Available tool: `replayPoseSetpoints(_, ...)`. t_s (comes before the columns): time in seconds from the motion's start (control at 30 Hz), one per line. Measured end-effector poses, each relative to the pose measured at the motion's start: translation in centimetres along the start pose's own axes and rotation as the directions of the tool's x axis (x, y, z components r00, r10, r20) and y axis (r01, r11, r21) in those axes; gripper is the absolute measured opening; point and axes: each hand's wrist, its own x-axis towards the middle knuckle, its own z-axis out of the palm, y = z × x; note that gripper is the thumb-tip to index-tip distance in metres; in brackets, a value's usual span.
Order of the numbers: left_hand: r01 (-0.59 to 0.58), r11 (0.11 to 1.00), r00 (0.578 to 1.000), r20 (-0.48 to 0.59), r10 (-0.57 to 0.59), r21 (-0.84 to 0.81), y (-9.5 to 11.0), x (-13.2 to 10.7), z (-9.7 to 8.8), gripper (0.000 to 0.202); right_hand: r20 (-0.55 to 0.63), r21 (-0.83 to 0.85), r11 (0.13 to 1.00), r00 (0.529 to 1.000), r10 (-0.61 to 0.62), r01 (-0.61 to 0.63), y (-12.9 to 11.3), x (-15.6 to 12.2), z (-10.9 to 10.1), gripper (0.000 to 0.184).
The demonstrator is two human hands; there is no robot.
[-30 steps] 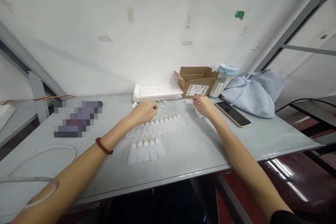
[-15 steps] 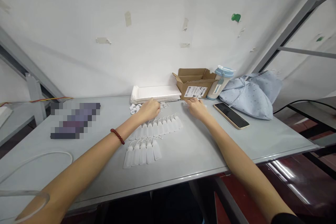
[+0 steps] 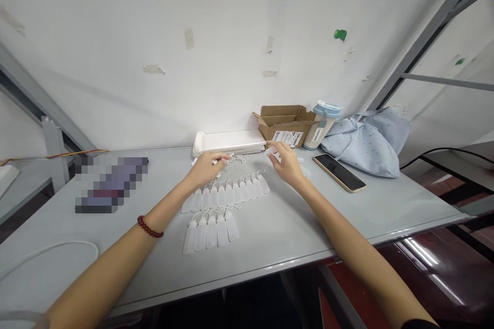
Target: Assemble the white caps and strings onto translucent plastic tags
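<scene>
My left hand (image 3: 208, 169) is over the small white caps and cords (image 3: 240, 158) in front of the white stack. Its thumb and forefinger are close together, and what they pinch is too small to make out. In my right hand (image 3: 287, 163), in front of the cardboard box, a small translucent flat bottle (image 3: 272, 152) shows between thumb and fingers. More translucent pieces (image 3: 304, 171) lie partly hidden beside that hand. Nearer me, a back row of flat bottles (image 3: 222, 197) and a shorter front row (image 3: 211, 232) lie side by side, with white cords at their necks.
A stack of flat white sheets or trays (image 3: 231, 140) lies by the wall. Right of it stand an open cardboard box (image 3: 287, 128), a tumbler with a blue lid (image 3: 320, 126), a phone (image 3: 339, 172) and a pale blue cloth bag (image 3: 363, 146). A blurred-out object (image 3: 116, 185) lies left.
My left hand has drawn back left from the cords. My right hand has lifted slightly, and a translucent bottle now shows in its fingers. The view has shifted slightly.
</scene>
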Motion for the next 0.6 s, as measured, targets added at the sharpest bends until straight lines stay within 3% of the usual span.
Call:
replayPoseSetpoints(0.13,0.080,0.991,0.996,-0.027,-0.083,-0.104,-0.2,-1.2,-0.3,0.038,-0.027,0.082,0.993,0.996,-0.082,0.084,-2.1,-0.4,0.1,0.023)
replayPoseSetpoints(0.33,-0.050,0.995,0.999,-0.009,0.049,-0.086,-0.8,-1.4,0.2,0.034,0.018,0.119,0.977,0.983,-0.182,0.179,-3.4,-1.0,0.9,0.019)
replayPoseSetpoints(0.6,-0.171,0.985,0.985,0.010,0.171,0.023,0.1,-1.8,0.3,0.040,-0.031,0.182,0.970,0.987,-0.156,0.159,-3.7,-1.0,0.7,0.014)
